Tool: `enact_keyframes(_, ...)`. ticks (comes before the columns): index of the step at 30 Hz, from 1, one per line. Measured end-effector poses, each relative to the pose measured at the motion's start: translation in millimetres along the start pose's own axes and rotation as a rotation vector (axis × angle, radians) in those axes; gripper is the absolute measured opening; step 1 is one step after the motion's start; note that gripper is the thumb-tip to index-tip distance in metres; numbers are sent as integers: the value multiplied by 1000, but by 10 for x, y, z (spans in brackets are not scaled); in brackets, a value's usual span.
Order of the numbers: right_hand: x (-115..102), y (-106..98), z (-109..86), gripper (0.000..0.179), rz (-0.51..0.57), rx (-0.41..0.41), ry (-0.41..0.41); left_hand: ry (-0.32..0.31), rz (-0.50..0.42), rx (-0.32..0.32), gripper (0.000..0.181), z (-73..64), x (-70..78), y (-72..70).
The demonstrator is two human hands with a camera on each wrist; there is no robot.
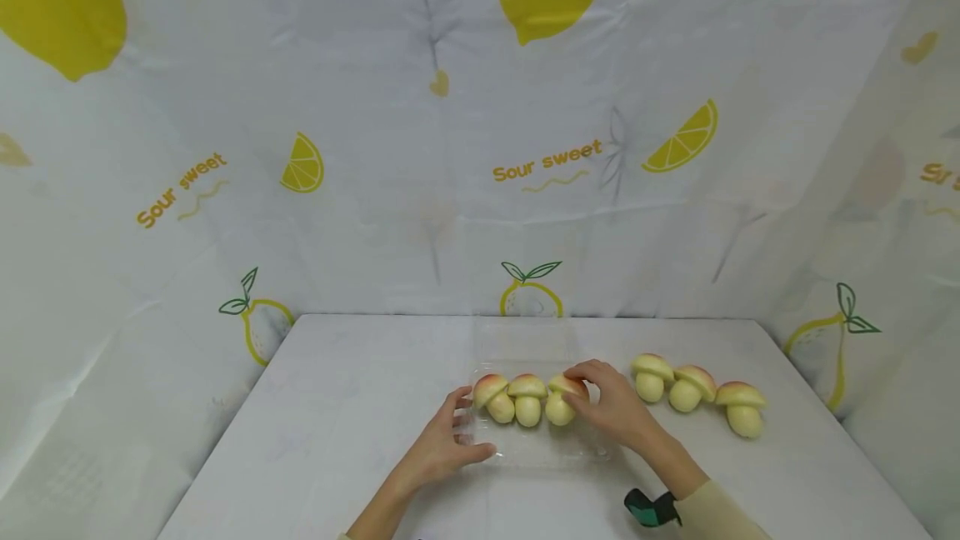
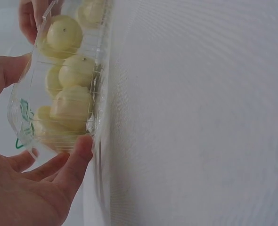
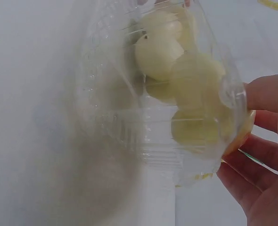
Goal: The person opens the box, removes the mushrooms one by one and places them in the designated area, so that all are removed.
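A clear plastic box [image 1: 517, 448] holds three artificial mushrooms in a row, pale yellow with a red blush on their caps. My left hand [image 1: 442, 448] holds the box's left end, thumb at the near rim and fingers along the side; the left wrist view shows the same hand [image 2: 40, 188] against the plastic wall. At the row's right end, my right hand [image 1: 615, 407] pinches the cap of the rightmost mushroom [image 1: 558, 411], which sits inside the box. In the right wrist view the fingers [image 3: 254, 162] reach past the rim and the plastic partly blurs the mushrooms.
Three more mushrooms [image 1: 692, 388] lie on the white table [image 1: 337, 407] to the right of the box. The box's clear lid [image 1: 525, 340] lies back behind it. A black and green object [image 1: 651, 508] shows by the right sleeve. Lemon-printed cloth [image 1: 375, 215] hangs behind the table.
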State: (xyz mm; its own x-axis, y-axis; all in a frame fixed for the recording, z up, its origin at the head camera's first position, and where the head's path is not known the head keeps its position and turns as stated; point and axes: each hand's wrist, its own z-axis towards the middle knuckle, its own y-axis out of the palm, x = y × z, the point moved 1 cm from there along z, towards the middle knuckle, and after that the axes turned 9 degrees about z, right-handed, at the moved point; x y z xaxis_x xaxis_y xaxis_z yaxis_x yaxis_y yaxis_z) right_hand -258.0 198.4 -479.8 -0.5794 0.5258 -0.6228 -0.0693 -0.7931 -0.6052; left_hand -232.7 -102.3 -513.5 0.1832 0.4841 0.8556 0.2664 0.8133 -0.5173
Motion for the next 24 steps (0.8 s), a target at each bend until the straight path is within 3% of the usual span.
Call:
enact_keyframes(12, -1, -157, -83, 26, 168, 22, -58, 1, -12, -4, 93, -8, -15, 3)
enact_keyframes(24, -80, -397, -247, 30, 158, 45, -88, -5, 25, 2, 94, 9, -9, -5)
